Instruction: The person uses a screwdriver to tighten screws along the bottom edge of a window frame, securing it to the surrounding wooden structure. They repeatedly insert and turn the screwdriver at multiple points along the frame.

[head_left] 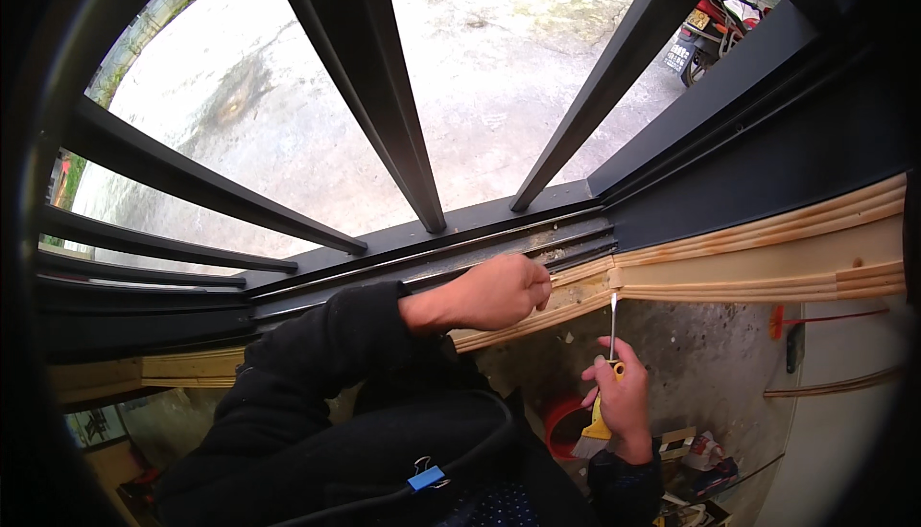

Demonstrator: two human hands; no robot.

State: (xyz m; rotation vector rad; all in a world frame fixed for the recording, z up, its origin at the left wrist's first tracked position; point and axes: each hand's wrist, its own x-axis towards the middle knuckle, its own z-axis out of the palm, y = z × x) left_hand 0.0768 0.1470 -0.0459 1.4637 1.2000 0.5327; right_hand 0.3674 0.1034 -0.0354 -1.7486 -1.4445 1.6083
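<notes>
My left hand [494, 293] is over the wooden window trim [523, 327], close to the dark metal window track [470, 266]. Its fingers are curled together and pointing down; whether they pinch anything is hidden. Lower and to the right, my right hand [624, 398] is closed round a slim screwdriver [614, 326] and a yellow-handled brush [599, 423]. The screwdriver's shaft points up, its pale tip at the lower edge of the trim joint [615, 282]; contact cannot be told. The brush's bristles hang below the palm. Light crumbs of debris [552, 254] lie along the track.
Black upright bars [417, 143] stand beyond the track, with concrete ground and a red motorcycle [715, 23] outside. A red bucket [559, 426] stands on the floor below. Boxes and bags [705, 455] lie at lower right. A blue binder clip [426, 478] is on my dark clothing.
</notes>
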